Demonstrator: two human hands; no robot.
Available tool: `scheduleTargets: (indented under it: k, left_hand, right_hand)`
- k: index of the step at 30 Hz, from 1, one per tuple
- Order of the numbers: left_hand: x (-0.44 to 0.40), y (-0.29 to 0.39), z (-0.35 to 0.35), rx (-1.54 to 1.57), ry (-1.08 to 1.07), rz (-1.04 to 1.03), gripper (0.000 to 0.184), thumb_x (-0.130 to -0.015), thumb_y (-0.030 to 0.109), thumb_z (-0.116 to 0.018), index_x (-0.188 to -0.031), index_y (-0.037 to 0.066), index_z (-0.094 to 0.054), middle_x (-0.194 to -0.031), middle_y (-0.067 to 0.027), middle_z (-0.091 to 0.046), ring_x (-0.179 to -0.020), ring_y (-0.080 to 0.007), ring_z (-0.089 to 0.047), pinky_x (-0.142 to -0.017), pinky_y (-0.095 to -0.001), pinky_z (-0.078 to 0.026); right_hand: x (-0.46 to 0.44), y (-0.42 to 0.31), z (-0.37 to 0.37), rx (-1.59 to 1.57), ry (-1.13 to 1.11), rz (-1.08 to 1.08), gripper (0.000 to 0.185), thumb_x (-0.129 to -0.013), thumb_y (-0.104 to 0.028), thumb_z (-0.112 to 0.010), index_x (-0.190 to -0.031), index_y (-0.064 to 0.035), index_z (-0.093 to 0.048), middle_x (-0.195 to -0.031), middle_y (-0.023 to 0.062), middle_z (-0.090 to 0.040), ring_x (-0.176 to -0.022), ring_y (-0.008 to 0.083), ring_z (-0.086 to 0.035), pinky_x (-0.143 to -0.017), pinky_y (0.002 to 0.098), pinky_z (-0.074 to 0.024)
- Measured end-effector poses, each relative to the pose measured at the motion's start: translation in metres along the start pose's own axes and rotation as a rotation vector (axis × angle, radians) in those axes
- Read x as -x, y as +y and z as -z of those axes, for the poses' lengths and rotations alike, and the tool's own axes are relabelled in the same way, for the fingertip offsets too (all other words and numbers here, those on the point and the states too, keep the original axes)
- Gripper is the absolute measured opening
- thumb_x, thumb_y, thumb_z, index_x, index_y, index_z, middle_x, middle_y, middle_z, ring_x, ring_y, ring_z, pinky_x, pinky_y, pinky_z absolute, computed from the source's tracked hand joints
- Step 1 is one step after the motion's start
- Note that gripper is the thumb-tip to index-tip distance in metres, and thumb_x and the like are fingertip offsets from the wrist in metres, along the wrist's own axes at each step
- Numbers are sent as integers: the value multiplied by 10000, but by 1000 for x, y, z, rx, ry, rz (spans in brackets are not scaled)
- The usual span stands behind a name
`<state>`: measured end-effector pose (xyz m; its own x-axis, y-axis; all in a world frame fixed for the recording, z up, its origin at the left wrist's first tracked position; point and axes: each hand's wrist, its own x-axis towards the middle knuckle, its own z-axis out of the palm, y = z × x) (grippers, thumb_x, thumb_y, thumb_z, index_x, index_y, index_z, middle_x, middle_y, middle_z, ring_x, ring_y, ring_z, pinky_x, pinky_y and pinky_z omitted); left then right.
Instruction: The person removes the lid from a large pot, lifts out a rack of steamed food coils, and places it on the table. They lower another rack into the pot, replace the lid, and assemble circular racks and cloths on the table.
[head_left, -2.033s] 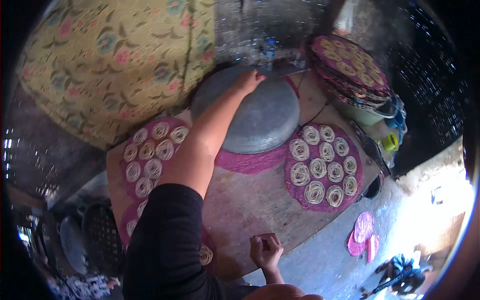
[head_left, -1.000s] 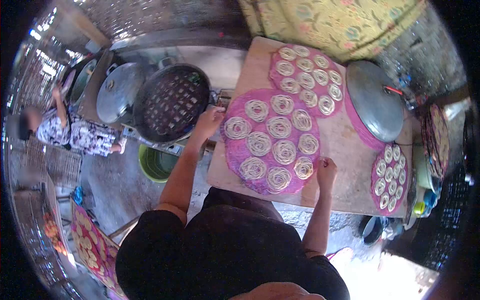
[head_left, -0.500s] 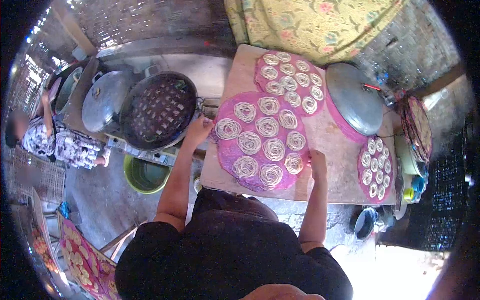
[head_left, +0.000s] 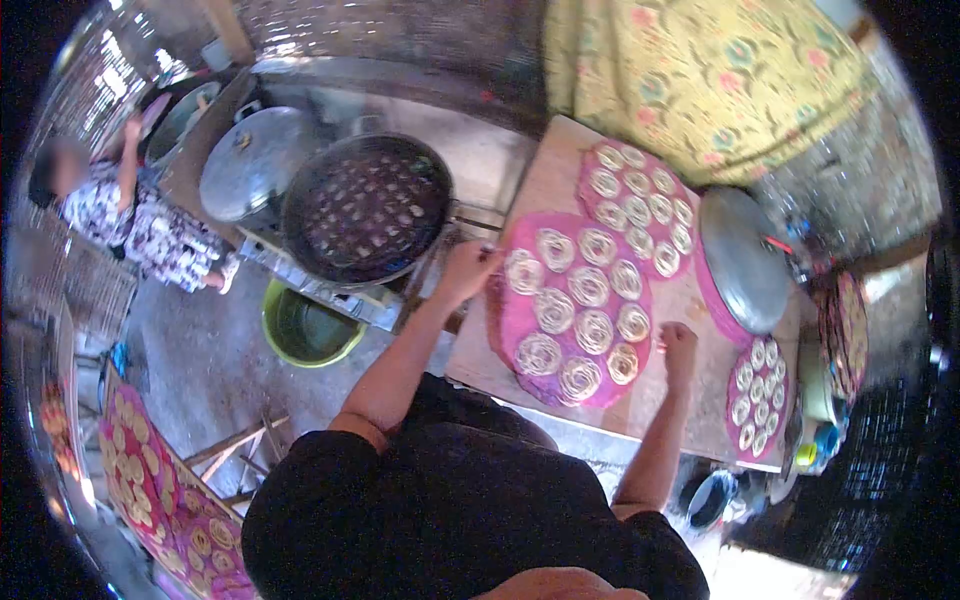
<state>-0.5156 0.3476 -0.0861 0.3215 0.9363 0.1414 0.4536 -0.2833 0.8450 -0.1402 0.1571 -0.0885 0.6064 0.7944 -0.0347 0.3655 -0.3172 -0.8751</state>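
A round pink mesh mat (head_left: 520,322) bearing several pale noodle coils lies on the wooden table. At its left rim my left hand (head_left: 470,270) is closed, fingertips pinching the edge. My right hand (head_left: 679,350) is just beyond the right rim, low over the tabletop. Its fingers are curled together, and what they hold, if anything, is hidden. Behind, a second pink mat (head_left: 592,188) with similar coils lies partly covered by the first. A smaller-looking coil-covered mat (head_left: 733,440) is at the table's right end.
A large domed metal lid (head_left: 742,260) rests on the table (head_left: 545,165). Left of it stand a wide dark pan (head_left: 370,265) with pieces in dark liquid, a lidded pot (head_left: 255,165) and a green basin (head_left: 275,345). Another person (head_left: 150,230) is at the far left.
The camera view has turned, moving the table and pans rightward and lower in the picture. Both hands remain near opposite rims of the front mat; the right hand now appears slightly farther from it.
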Motion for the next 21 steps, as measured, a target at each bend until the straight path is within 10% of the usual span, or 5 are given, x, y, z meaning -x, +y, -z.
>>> scheduleTargets:
  k: [3,4,6,12,21]
  left_hand:
    - [-8,-1,-2,-17,-18,-17,287,-791,271,-621,-844,-11,-608,-769,-190,-627,-698,-271,-632,-638,-371,-479]
    - [-2,16,3,440,-127,268,253,-791,237,-625,-840,-10,-608,-749,-172,-628,-668,-253,-630,-617,-369,-479]
    - [-8,-10,-4,247,-94,98,233,-798,226,-623,-821,-6,-607,-715,-136,-626,-628,-228,-618,-596,-359,-477]
    - [-3,-55,-18,349,-128,184,233,-803,236,-614,-804,3,-610,-698,-127,-624,-624,-220,-609,-578,-350,-467]
    - [-7,-51,-6,339,-152,65,186,-828,183,-619,-802,1,-590,-654,-59,-605,-576,-110,-562,-532,-283,-455]
  right_hand:
    - [-20,3,7,16,51,-25,198,-863,-134,-481,-778,0,-600,-625,62,-570,-530,133,-518,-483,278,-452]
    - [-27,15,11,19,42,-23,198,-863,-134,-481,-778,0,-600,-625,62,-570,-530,133,-518,-483,278,-452]
    - [-49,58,19,649,-253,-112,216,-842,-221,-535,-780,-30,-615,-645,41,-579,-520,117,-537,-452,242,-440]
    - [-12,21,-12,-111,-135,-576,219,-842,-264,-550,-724,-79,-556,-596,-6,-480,-459,99,-410,-402,256,-294]
    - [-3,23,-12,10,-81,-325,188,-810,-198,-601,-850,-15,-616,-657,-3,-540,-545,98,-472,-478,253,-367]
